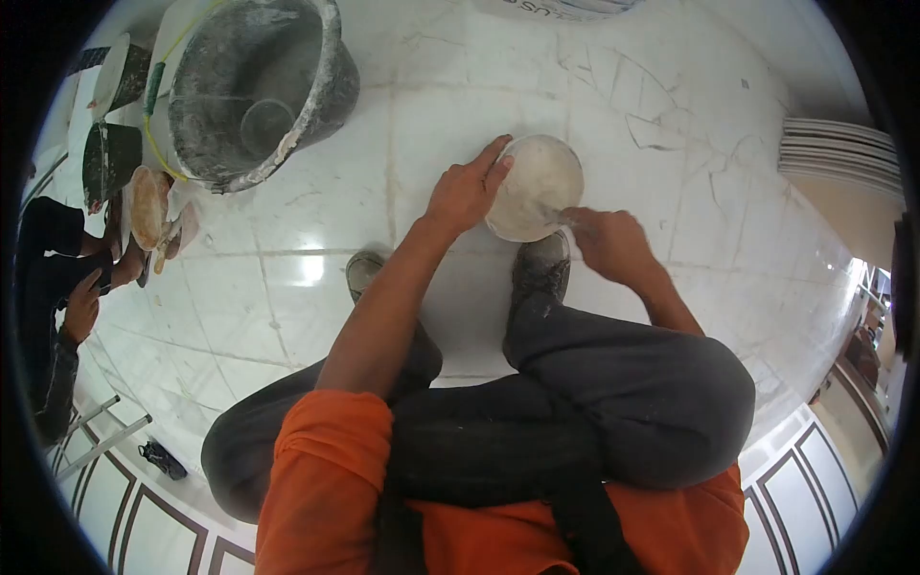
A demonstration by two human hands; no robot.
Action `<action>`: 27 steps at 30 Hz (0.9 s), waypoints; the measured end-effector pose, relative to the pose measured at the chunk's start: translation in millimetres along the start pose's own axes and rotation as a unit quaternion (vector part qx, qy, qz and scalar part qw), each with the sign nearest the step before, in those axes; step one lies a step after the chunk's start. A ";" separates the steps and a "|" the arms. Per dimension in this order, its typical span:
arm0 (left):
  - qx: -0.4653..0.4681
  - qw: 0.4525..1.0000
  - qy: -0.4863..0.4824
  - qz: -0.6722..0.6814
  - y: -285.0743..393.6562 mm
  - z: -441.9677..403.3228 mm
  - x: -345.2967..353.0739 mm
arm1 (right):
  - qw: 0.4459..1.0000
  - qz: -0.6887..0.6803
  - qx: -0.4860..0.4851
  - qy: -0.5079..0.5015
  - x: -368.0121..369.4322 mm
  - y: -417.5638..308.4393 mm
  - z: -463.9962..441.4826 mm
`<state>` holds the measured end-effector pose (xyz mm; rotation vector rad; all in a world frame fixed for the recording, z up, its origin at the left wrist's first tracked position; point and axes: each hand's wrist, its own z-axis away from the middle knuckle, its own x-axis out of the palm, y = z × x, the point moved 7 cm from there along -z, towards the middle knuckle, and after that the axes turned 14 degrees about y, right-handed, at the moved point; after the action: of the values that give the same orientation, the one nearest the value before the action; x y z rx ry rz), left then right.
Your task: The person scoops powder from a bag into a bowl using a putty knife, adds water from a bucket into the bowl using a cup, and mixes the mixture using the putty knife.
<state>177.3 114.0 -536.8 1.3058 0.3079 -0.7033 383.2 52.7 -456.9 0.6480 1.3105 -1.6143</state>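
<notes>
A round bowl [537, 172] of pale, wet-looking paste sits on the tiled floor between and just beyond my feet. My left hand [468, 189] grips its left rim, with the thumb over the edge and the fingers along the outside. Closed round the handle of a putty knife [548, 213], my right hand [610, 246] is at the bowl's lower right. The greyish blade dips into the paste; motion blurs it, and the handle is mostly hidden in the fist.
A big dirty bucket [340, 96] stands at upper left. Beside it are dark containers [112, 158] and a tan-filled bowl [149, 206], near another person's hands [84, 305]. Stacked panels [839, 158] are at right. A bag [565, 8] lies at the top edge.
</notes>
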 end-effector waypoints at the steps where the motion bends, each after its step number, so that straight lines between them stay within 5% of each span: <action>1: 0.033 0.999 0.035 0.006 4.5 -1.5 -5.5 | 1.000 -0.001 -0.005 0.000 -8.5 -6.3 -8.9; 3: -0.004 1.000 0.005 0.003 4.2 1.1 -8.4 | 0.994 -0.047 0.095 -0.012 -26.8 -3.9 -14.2; 9: -0.029 0.999 -0.024 0.010 -1.4 3.4 -5.0 | 0.996 -0.085 0.011 -0.036 9.0 -1.4 -13.2; 16: -0.033 0.998 -0.028 0.039 0.5 3.1 -8.4 | 0.956 -0.227 0.173 -0.073 12.4 -5.2 -13.5; 23: 0.012 0.998 0.044 0.051 -9.8 2.8 -8.6 | 0.991 -0.044 0.105 -0.076 -0.7 11.6 -7.7; 27: -0.039 0.999 -0.026 0.026 -4.5 2.2 -7.5 | 0.984 -0.174 0.043 -0.008 8.1 -12.4 -9.8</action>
<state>168.3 113.7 -535.4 1.2159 0.2560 -0.6725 367.2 59.4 -460.9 0.4722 1.4051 -1.9619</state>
